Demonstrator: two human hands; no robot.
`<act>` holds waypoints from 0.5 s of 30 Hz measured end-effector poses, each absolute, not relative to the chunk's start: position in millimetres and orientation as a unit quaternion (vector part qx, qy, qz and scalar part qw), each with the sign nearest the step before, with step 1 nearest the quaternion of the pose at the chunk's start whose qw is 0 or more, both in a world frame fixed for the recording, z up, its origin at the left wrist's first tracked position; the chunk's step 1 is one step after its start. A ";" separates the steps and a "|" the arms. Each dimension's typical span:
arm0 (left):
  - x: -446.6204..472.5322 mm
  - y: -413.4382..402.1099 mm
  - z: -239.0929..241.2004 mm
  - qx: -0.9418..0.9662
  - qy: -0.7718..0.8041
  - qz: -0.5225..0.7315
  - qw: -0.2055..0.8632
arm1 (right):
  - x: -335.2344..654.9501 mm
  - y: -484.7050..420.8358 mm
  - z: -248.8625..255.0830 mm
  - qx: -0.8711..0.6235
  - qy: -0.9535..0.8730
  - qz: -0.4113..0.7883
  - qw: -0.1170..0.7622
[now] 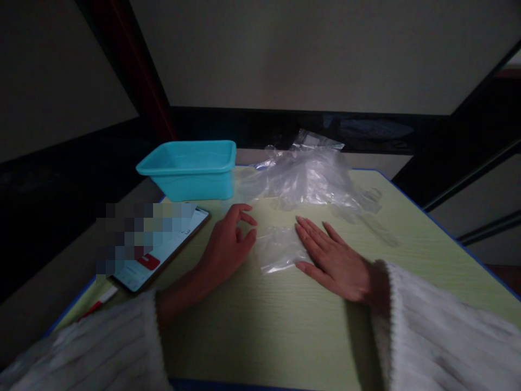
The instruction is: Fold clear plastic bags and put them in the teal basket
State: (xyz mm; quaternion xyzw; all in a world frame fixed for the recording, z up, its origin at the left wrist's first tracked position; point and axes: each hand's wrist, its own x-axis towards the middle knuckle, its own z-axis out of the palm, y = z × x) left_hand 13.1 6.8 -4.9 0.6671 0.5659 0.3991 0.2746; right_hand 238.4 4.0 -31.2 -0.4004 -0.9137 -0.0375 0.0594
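A small clear plastic bag (280, 251) lies flat on the table between my hands. My right hand (330, 258) rests palm down over the bag's right edge, fingers stretched out. On the other side, my left hand (232, 239) is beside the bag's left edge, its fingers loosely bent and apart with nothing between them. Whether its thumb touches the bag I cannot tell. Beyond both hands, a heap of crumpled clear plastic bags (313, 176) spreads over the back of the table.
At the back left stands a turquoise plastic basket (195, 184). A phone (171, 255) with a lit screen lies left of my left hand, and a red-and-white pen-like object (101, 300) is near my left sleeve. The pale green table (260, 331) has a blue edge.
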 end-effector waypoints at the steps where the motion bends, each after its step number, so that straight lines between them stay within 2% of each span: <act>1: 13.5 6.9 -5.2 0.670 0.564 0.398 0.273 | 240.0 5.1 -31.9 -0.385 -0.920 -0.038 0.065; 11: 15.1 4.7 -10.0 0.717 0.513 0.385 0.274 | 243.3 6.2 -27.4 -0.355 -0.930 -0.015 0.092; 15: 13.8 1.2 -9.3 0.720 0.502 0.401 0.263 | 242.4 3.9 -24.3 -0.331 -0.941 -0.007 0.071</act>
